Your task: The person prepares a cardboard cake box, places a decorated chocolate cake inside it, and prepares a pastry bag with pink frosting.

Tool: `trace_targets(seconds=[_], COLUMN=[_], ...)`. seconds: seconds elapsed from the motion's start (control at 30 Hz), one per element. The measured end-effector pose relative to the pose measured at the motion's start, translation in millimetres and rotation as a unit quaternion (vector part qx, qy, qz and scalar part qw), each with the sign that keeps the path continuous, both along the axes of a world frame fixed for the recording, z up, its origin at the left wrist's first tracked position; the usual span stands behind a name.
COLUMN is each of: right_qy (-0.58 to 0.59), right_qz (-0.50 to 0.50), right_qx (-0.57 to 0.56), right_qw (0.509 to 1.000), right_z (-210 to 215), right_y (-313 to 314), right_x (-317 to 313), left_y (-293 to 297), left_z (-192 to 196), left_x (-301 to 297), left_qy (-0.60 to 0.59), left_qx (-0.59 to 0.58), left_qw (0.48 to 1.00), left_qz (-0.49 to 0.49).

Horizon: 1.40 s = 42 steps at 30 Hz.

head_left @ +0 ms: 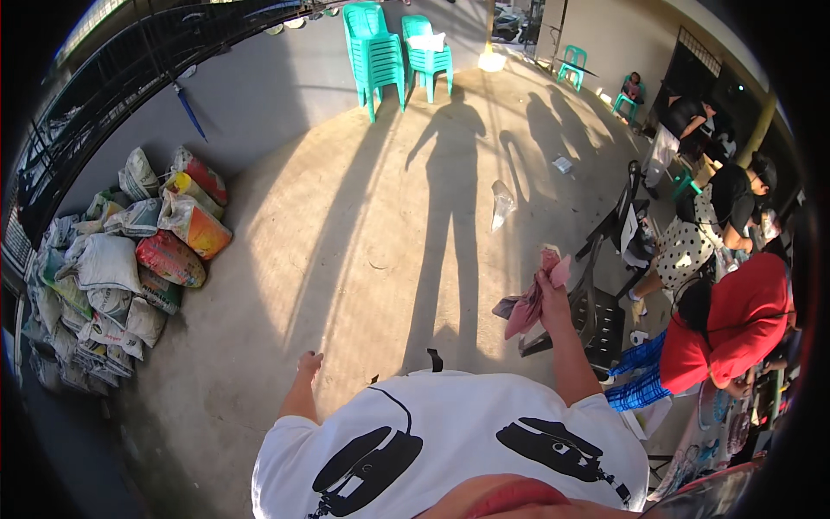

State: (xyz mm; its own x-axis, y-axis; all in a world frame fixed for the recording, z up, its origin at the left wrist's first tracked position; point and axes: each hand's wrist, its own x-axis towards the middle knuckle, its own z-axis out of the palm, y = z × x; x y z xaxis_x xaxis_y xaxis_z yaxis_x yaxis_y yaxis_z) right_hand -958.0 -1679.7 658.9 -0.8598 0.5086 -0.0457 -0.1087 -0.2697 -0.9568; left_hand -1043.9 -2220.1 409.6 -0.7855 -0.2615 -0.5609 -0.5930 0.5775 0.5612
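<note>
In my right hand (554,298) is a bunched cloth (524,315), pinkish with a darker mauve end. My fingers are wrapped round its middle, and part of it sticks out above them. My left hand (309,362) hangs low by my side over the concrete floor, away from the cloth. Its fingers look loosely curled, and I see nothing in them.
Filled sacks (104,268) are heaped along the left wall. Green plastic chairs (373,54) stand stacked at the back. A clear plastic bag (502,206) lies on the floor ahead. Close on my right are a black chair (596,320) and a person in red (735,316); others work beyond.
</note>
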Motion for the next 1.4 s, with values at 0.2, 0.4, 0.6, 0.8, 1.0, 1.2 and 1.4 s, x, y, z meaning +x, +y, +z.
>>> trace_targets(seconds=[0.2,0.4,0.6,0.8,1.0,1.2,1.4], right_qy=[0.003,-0.041,-0.061,-0.026,0.017,0.034,-0.009], right_qz=[-0.071,-0.093,-0.075,-0.046,-0.044,-0.100,-0.164], right_qx=[-0.083,-0.022,-0.085,0.017,-0.055,-0.061,-0.066], right_qw=[0.994,0.995,0.992,0.998,0.997,0.993,0.984], right_z=[-7,-29,8,9,-4,8,-22], right_y=[46,118,153,174,215,278,372], right_x=[-95,-233,-394,-591,-755,-857,-951], left_y=[136,141,77,82,149,312,451], left_z=[92,21,-13,7,-11,32,97], left_x=[-242,-344,-337,-419,-638,-920,-1109], left_qy=[0.180,0.147,-0.256,-0.314,-0.239,0.031,0.170], left_qx=[0.020,0.027,0.010,-0.003,0.026,0.051,0.003], left_qw=[0.971,0.961,0.966,0.947,0.970,0.994,0.939], left_qz=[-0.153,-0.231,-0.005,0.075,0.033,-0.087,-0.298])
